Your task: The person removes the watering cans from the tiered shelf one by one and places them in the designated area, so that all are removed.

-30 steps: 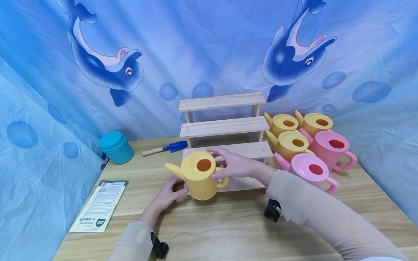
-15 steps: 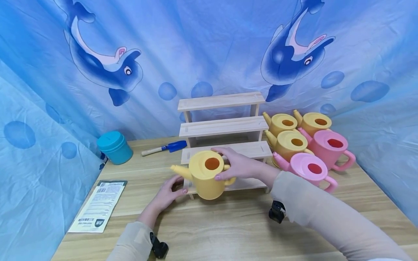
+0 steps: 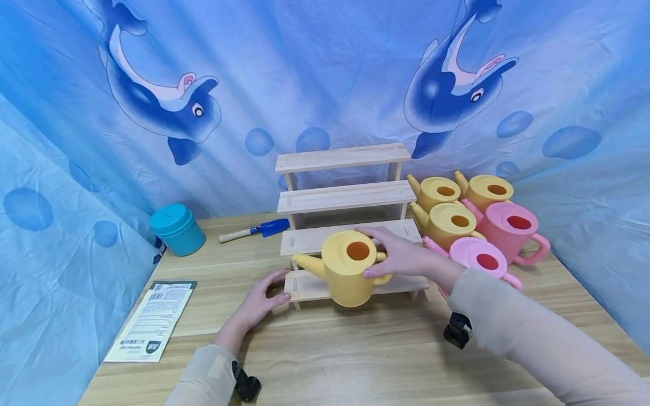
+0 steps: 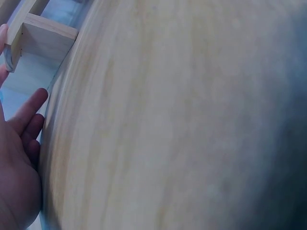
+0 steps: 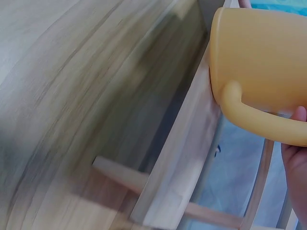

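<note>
My right hand point(image 3: 408, 256) holds a yellow toy watering can point(image 3: 344, 282) from its handle side, over the lowest step of a wooden tiered stand point(image 3: 345, 194). Upright, the can has its spout to the left. In the right wrist view the can's base meets the board point(image 5: 189, 158) and fingers point(image 5: 297, 167) lie by the handle. My left hand point(image 3: 256, 304) grips the left end of the lowest step between thumb and index finger. In the left wrist view the other fingers point(image 4: 34, 108) of that hand stay loose beside the stand.
Several yellow watering cans point(image 3: 449, 223) and two pink ones point(image 3: 510, 231) stand right of the stand. At left are a teal lidded tub point(image 3: 178, 231), a blue-bladed trowel point(image 3: 266, 228) and a printed packet point(image 3: 152, 321). A blue dolphin curtain point(image 3: 325, 73) hangs behind the table.
My right hand has moved the yellow watering can rightward along the lowest step, uncovering the step's left end. My left hand has stayed at the stand's left end.
</note>
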`<state>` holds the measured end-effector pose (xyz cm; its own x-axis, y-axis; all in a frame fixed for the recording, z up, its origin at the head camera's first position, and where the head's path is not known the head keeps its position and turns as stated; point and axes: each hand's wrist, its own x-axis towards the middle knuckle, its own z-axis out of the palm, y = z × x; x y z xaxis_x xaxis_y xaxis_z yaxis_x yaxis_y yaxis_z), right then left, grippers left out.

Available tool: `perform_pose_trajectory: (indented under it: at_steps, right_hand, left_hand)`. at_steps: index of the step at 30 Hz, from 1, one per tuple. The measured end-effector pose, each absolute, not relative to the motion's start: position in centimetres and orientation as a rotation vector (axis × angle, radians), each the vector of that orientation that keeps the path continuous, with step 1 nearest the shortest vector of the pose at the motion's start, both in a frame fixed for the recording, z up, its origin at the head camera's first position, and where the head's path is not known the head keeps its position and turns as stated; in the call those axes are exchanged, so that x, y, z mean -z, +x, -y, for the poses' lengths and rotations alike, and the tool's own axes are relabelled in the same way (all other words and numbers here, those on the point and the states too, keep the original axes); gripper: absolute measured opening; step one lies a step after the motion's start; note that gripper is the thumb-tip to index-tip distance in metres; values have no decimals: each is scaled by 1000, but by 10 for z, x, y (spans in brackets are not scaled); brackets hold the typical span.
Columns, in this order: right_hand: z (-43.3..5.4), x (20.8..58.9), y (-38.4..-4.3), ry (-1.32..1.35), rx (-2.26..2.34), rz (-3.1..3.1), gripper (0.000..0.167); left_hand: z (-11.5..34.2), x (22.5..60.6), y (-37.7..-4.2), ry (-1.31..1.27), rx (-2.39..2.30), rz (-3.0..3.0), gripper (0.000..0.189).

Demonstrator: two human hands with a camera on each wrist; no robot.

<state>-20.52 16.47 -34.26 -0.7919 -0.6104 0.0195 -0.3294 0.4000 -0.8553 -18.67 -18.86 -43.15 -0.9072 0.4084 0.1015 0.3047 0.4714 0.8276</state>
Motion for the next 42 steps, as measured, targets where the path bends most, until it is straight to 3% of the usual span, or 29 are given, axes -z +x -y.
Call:
perform_pose_trajectory:
  at_steps: [10, 23, 42]
  right_hand:
    - [-185, 339, -200, -751, 1276, -2418, 101]
    - [-205, 339, -194, -723, 1426, -2518, 85]
    - [-256, 283, -181, -587, 1409, -2686, 79]
  left_hand:
    - [189, 431, -187, 636, -1434, -2616, 58]
    - [188, 431, -185, 617, -1416, -2627, 57]
    - [189, 431, -186, 624, -1424, -2617, 57]
